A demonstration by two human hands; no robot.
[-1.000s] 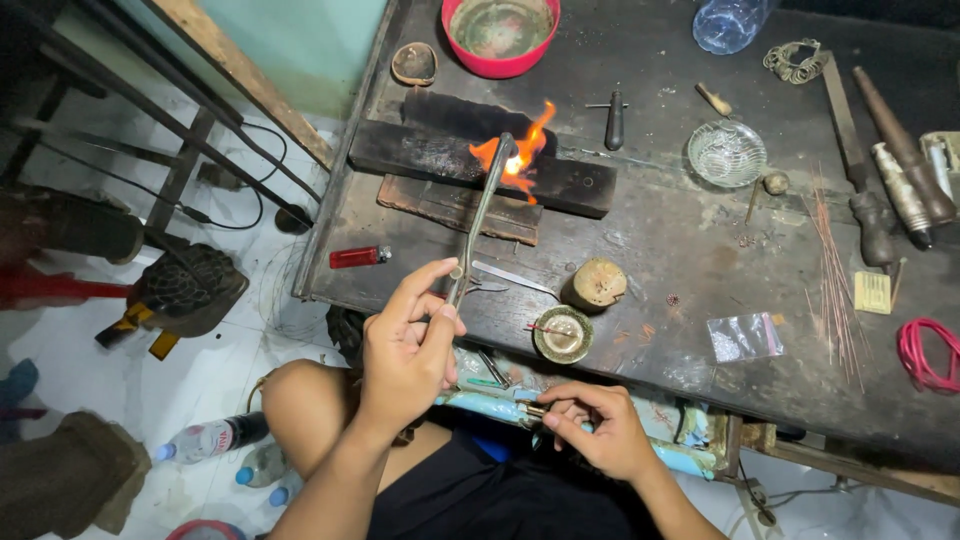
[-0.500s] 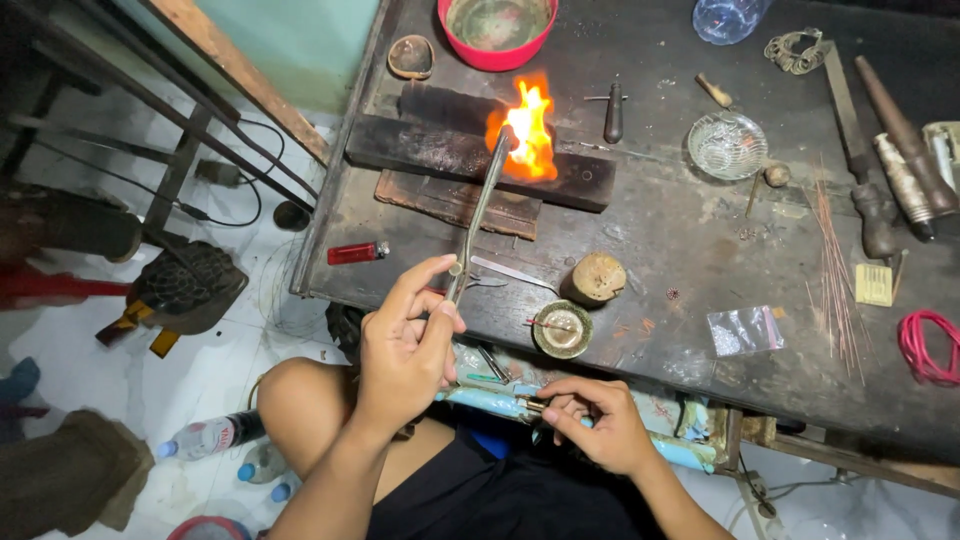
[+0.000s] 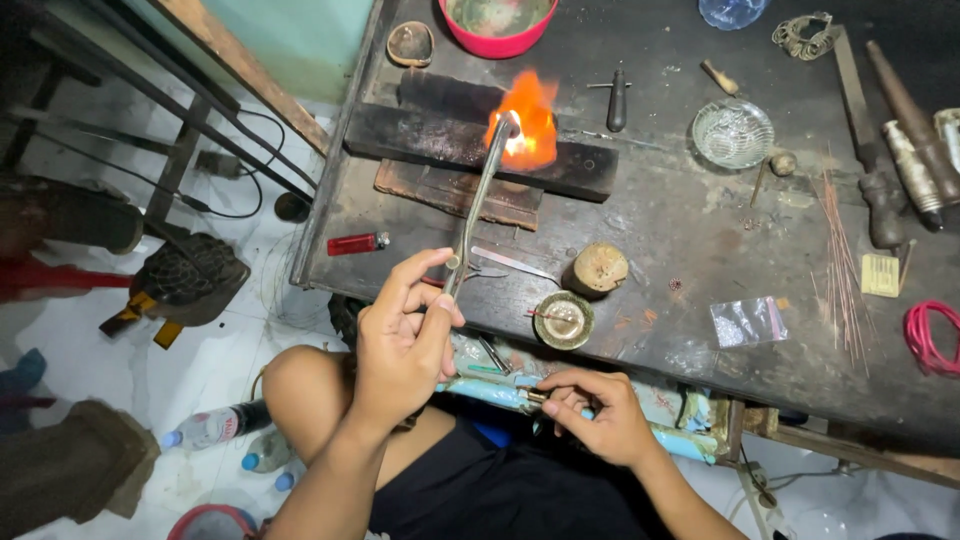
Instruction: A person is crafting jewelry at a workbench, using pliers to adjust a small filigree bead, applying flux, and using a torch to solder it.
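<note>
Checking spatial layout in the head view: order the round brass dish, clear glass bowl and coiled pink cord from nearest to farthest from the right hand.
1. Round brass dish, just above the right hand.
2. Coiled pink cord, far right edge.
3. Clear glass bowl, upper right.

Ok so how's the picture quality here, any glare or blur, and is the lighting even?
Head view: the flame is blown out to white at its core, the brightest spot in the frame. The dark bench takes soft, dim light with no hard shadows. The left hand, torch and right hand are fairly sharp. Straight edges bow toward the frame's borders, a wide-lens effect.
</note>
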